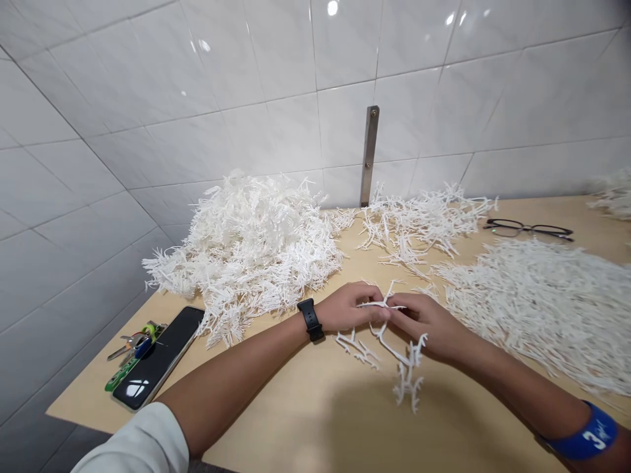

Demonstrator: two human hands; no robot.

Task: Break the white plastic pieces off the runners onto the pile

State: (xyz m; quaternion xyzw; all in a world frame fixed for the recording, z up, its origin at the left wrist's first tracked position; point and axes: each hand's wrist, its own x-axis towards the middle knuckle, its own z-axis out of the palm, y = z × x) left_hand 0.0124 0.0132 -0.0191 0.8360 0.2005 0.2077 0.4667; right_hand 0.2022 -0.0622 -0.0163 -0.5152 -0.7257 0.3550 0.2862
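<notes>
Both my hands meet over the middle of the table, fingers pinched on a white branched plastic piece [384, 304] shaped like a coral twig. My left hand [348, 307] grips it from the left, and my right hand [422, 322] from the right. Below the fingers hangs a longer white branching stem [401, 358]; whether it joins the pinched piece is hidden by my fingertips. A smaller white twig [357, 348] lies on the table just under my left hand.
A tall heap of white twigs [261, 243] stands at left, a smaller pile [419, 220] behind my hands, and a wide pile [542, 309] at right. Glasses [530, 228] lie at the back right. A phone [160, 358] and keys [133, 345] lie left. A metal bar [369, 157] stands against the tiled wall.
</notes>
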